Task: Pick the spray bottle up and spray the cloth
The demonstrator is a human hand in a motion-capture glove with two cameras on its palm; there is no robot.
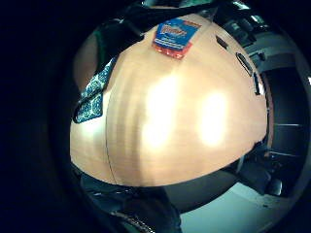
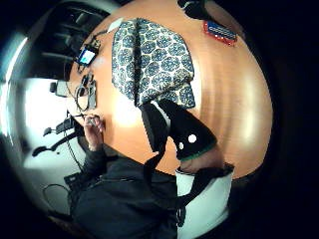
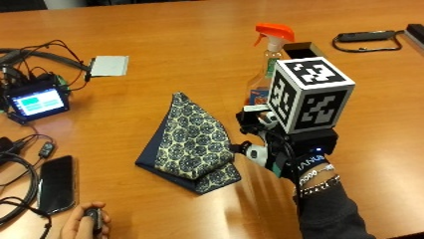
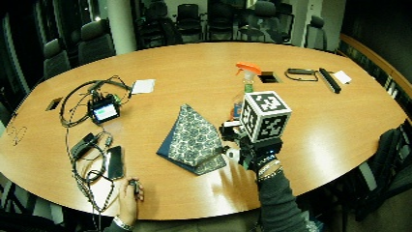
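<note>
Over the wide orange-brown wooden tabletop (image 3: 165,45) the black-gloved right hand (image 3: 278,149) hangs in the air, between the folded navy cloth with a cream floral pattern (image 3: 192,142) and the clear plastic spray bottle with an orange trigger head (image 3: 270,55). The bottle stands upright just behind the hand, its lower half hidden by the hand's gear, so whether the two touch cannot be told. The cloth lies flat on the tabletop beside the hand on its thumb side, folded to a rough triangle with the point toward the far side of the table.

As for the grip, the fingers are hidden in the outside views and the palm views show no clear fingertips, so spread or pressed together cannot be told. In the thumb side palm view the cloth (image 2: 152,62) sits below the palm with the bottle's red and blue label (image 2: 219,32) lying past it; the little finger side view finds that same label (image 1: 175,36) and a corner of the cloth (image 1: 95,94).

At the near edge, the person's bare left hand (image 3: 86,221) rests on the tabletop, curled round a small dark object. Beside it lies a black phone (image 3: 56,184), with a small device with a lit teal screen (image 3: 36,103) and tangled black cables (image 3: 40,52) further along, and a white card (image 3: 109,65) beyond.
</note>
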